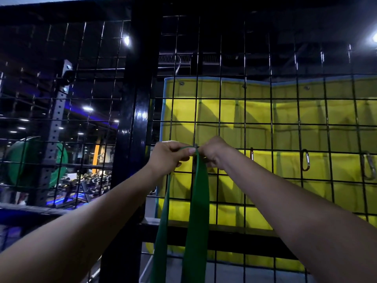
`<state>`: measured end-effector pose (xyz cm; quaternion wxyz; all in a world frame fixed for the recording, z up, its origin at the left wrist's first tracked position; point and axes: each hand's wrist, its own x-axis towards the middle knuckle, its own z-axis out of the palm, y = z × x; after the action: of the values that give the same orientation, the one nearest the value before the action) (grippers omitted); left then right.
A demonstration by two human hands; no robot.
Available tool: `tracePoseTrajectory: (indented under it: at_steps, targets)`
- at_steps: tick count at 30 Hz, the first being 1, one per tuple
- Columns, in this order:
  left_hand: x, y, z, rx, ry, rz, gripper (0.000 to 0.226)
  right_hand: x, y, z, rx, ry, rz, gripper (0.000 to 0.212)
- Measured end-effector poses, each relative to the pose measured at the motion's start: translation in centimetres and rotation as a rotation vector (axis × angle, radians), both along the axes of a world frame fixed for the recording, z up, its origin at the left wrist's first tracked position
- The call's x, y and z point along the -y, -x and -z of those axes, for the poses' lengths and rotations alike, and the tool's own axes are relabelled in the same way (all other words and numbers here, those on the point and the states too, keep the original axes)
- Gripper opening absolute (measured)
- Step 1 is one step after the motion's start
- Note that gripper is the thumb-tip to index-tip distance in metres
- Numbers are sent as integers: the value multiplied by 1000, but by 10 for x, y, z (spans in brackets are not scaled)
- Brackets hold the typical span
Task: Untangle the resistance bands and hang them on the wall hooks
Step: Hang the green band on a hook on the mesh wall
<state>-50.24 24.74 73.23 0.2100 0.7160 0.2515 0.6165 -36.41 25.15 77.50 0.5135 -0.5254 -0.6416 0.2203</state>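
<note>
Pinching the top of a green band point(199, 193) between them, the left hand point(168, 156) and right hand point(214, 152) meet at a wire grid point(232, 121) in the head view, the only view given. Left grip: thumb and fingers clamped on the band's upper fold, just left of a small metal hook point(196, 145) that shows between the hands. Right grip: fingers curled together around the band on the hook's right side; whether they also touch the hook cannot be told. The band's fold sits level with the hook, just under and in front of it, and its two flat strands hang straight down from the hands and out of the bottom edge, so its long axis is vertical. Both hands are about equally near the hook. Whether the fold is already over the hook is hidden by the fingers; judged from this, the coming move is a short lift and push of the fold toward the grid, then release. Further right on the grid hang a carabiner point(305, 160) and a second one, both bare. A yellow mat point(285, 111) hangs behind the grid. No other bands show.
</note>
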Motion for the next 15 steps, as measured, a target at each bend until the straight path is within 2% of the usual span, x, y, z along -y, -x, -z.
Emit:
tracePoseTrajectory:
  at_steps: [8, 15]
  targets:
    - [-7, -2, -2, -38, -6, -72, 3, -15, 1, 5, -21, -79, 71, 22]
    - [-14, 0, -7, -167, -114, -227, 19, -22, 0, 6, 52, -140, 97, 17]
